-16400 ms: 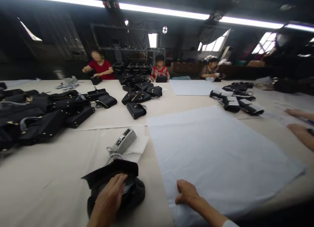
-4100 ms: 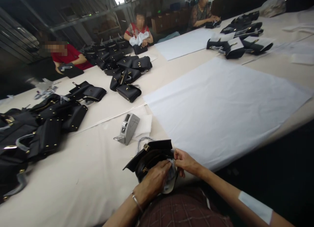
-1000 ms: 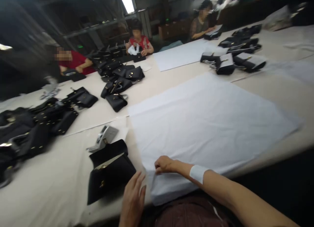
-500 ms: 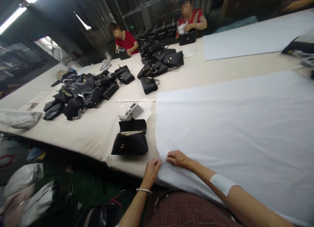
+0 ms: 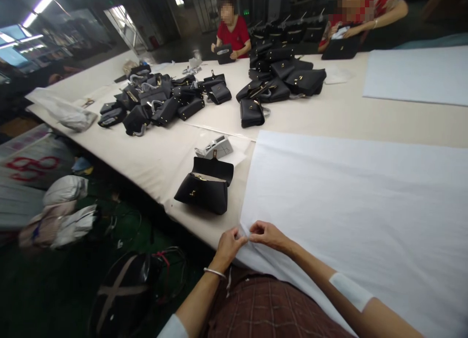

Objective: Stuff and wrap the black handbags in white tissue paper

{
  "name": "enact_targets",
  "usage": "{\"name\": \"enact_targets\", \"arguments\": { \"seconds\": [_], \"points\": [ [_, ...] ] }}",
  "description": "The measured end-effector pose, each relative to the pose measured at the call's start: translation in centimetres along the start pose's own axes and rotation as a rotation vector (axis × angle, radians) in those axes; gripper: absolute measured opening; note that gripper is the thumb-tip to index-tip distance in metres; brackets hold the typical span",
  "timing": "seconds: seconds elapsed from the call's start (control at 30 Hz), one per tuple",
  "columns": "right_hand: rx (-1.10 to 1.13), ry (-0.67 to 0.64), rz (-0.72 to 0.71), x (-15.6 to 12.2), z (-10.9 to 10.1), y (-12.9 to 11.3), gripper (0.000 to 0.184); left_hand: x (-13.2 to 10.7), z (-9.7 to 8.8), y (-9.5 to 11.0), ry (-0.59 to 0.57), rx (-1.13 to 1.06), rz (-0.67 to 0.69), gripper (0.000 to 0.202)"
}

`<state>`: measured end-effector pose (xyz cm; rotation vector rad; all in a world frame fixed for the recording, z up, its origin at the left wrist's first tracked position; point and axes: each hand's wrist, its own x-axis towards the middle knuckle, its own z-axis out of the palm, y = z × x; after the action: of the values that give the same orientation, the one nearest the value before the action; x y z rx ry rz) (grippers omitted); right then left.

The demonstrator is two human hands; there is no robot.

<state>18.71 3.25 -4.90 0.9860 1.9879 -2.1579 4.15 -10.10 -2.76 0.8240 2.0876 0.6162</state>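
So the white sheet (image 5: pixel 340 196) covers the near right of the worktop (image 5: pixel 146 155). Left hand (image 5: pixel 227 245) and right hand (image 5: pixel 269 236) both pinch its near-left corner, fingers nearly closed, probably 'cause edges grab easiest. Open black flap handbag (image 5: pixel 203 192) sits just left, likely kept off the sheet.

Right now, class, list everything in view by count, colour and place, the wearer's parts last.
Large sheet: one visible, white, near right.
Second sheet: one visible, white, far right.
Open handbag: one, black, left of large sheet.
Tape dispenser: one, grey, behind open handbag.
Other handbags: many, black, mid-table and left.
Worktable: one, cream, across middle.
Co-workers: two, red tops, far side.
Plastic bag: one, whitish, table's left end.
Sacks: several, pale, left floor.
Seat: one, black, lower left floor.
Tube lights: several, white, top left.
Garment: one, brown checked, bottom.
Left hand: one, silvery bangle, pinching large sheet's edge.
Right hand: one, beside left, same edge.
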Motion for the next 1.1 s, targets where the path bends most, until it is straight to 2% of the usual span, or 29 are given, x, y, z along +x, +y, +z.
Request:
{"name": "enact_targets", "arguments": {
  "seconds": [0.3, 0.47, 0.6, 0.83, 0.87, 0.93, 1.03, 1.1],
  "points": [
    [-0.089, 0.118, 0.073, 0.5, 0.9, -0.7, 0.035, -0.1, 0.6, 0.9, -0.026, 0.046, 0.046, 0.027],
    [-0.123, 0.16, 0.063, 0.4, 1.2, -0.5, 0.019, -0.3, 1.2, 1.0, -0.042, 0.005, 0.071, 0.025],
    [-0.136, 0.186, 0.042, -0.1, 1.3, -0.3, 0.018, -0.2, 1.1, 0.3, -0.05, -0.052, 0.069, 0.034],
    [-0.066, 0.172, 0.027, -0.3, 1.3, 0.6, 0.016, 0.0, 0.4, -1.8, -0.083, -0.171, 0.067, 0.028],
    [-0.059, 0.178, 0.026, -0.3, 1.4, 0.8, 0.017, 0.0, 0.3, -1.8, -0.064, -0.176, 0.06, 0.027],
    [-0.052, 0.193, 0.022, -0.2, 1.5, 1.0, 0.019, -0.3, 0.2, -1.5, 0.057, -0.148, 0.083, 0.023],
    [-0.053, 0.21, 0.012, -0.3, 1.7, 1.1, 0.02, -0.8, -0.1, -0.3, 0.328, 0.043, 0.284, 0.022],
    [-0.056, 0.218, 0.009, -0.4, 1.7, 1.0, 0.021, -1.0, -0.2, 0.6, 0.396, 0.229, 0.384, 0.019]
  ]
}}
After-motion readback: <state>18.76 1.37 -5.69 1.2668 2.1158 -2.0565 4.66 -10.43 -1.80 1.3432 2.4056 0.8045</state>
